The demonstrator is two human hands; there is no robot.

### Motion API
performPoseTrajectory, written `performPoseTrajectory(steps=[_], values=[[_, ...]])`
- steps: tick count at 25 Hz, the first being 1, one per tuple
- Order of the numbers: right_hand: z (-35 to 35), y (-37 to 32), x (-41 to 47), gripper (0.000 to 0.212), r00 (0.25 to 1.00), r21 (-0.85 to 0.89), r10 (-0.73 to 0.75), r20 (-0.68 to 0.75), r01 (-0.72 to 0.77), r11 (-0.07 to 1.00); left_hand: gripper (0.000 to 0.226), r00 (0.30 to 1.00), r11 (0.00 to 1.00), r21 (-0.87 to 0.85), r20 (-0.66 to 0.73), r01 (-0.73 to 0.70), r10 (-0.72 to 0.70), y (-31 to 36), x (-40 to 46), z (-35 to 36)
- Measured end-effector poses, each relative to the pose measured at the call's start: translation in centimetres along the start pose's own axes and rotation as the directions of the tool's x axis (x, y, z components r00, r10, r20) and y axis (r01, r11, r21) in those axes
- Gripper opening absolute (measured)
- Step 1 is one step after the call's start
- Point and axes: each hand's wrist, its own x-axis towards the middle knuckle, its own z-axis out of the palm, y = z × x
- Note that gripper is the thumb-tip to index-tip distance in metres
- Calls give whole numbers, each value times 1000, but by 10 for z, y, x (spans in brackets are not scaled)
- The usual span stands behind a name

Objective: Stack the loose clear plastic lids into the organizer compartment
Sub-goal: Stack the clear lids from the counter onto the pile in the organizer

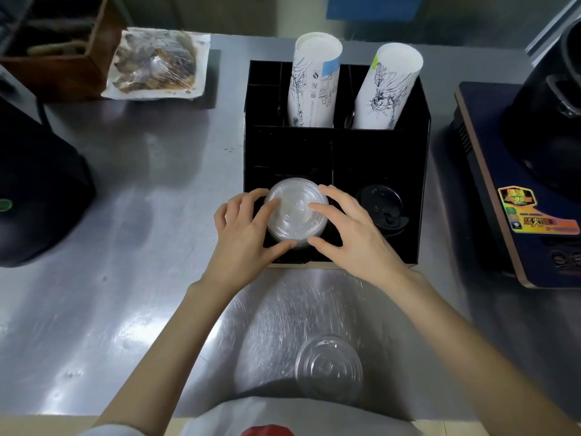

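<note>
- Hands: left hand [242,234] and right hand [349,228] cup lid stack [295,212], fingers curled round its rim, seating it in organizer [421,184] front-left compartment
- Next, likely: let go, fetch loose lid [328,368] near counter [141,309] front edge

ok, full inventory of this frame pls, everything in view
lid stack: 1, clear, organizer's front-left compartment
loose lid: 1, clear, table, near edge
organizer: 1, black, table centre
cup stacks: 2, white printed, organizer's rear compartments
dark lids: count unclear, black, front-right compartment
wrapped tray: 1, white, rear left
wooden box: 1, brown, rear-left corner
machine: 1, black, left edge
cooker: 1, dark blue, right edge
pot: 1, black, on cooker
table: 1, steel
left grip: 1, bare, holding lid stack
right grip: 1, bare, holding lid stack
</note>
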Motion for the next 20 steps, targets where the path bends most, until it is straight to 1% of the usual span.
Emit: performPoseTrajectory(steps=[5, 11, 16, 20], values=[[-1, -3, -4, 46, 1000, -13, 9, -12, -10, 1000, 68, 1000, 1000, -1, 14, 17, -17, 2, -1, 1], [-5, -10, -18, 58, 1000, 12, 24, 6, -24, 1000, 70, 1000, 1000, -2, 3, 0, 0, 5, -9, -4], [-1, -13, -48, 57, 999, 25, 23, -28, -22, 999, 61, 999, 999, -31, -41, -18, 17, 15, -36, -8], [11, -10, -83, 58, 999, 34, 40, 15, -41, 999, 57, 1000, 999, -49, -16, -23, 22, 22, -69, 1]])
